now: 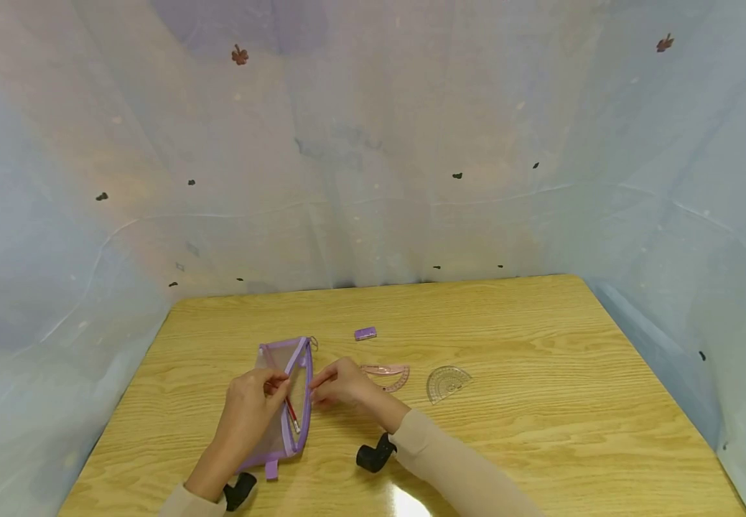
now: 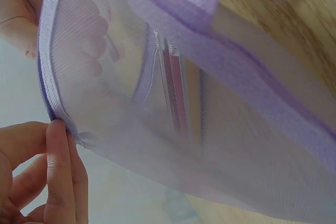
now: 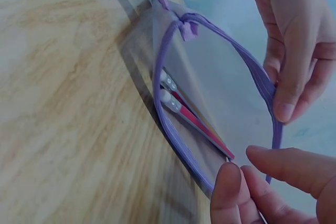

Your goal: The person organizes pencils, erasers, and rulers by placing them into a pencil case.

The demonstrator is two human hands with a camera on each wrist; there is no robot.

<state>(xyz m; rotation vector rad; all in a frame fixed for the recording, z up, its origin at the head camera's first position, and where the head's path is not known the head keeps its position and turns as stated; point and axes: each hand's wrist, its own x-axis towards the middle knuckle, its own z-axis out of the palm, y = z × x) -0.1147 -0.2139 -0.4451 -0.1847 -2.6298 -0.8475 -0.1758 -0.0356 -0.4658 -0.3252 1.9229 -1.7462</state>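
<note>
A purple mesh pencil case (image 1: pixel 269 431) lies on the table with its zipped mouth spread apart. My left hand (image 1: pixel 251 406) pinches the rim between thumb and fingertips. Two red pencils (image 3: pixel 191 116) with white erasers rest inside, side by side; their far ends are hidden behind my right fingers in the right wrist view. My right hand (image 1: pixel 343 384) is at the opposite rim, fingers bent and fingertips at the mouth. Whether those fingers grip anything, I cannot tell. Through the mesh, my right fingertips (image 2: pixel 92 43) show faintly.
Right of the case lie a pink protractor (image 1: pixel 398 380) and a clear protractor (image 1: pixel 448 383). A small purple eraser (image 1: pixel 365 334) sits farther back on the wooden table (image 1: pixel 541 345). Pale curtains (image 1: pixel 373 143) hang behind and at both sides.
</note>
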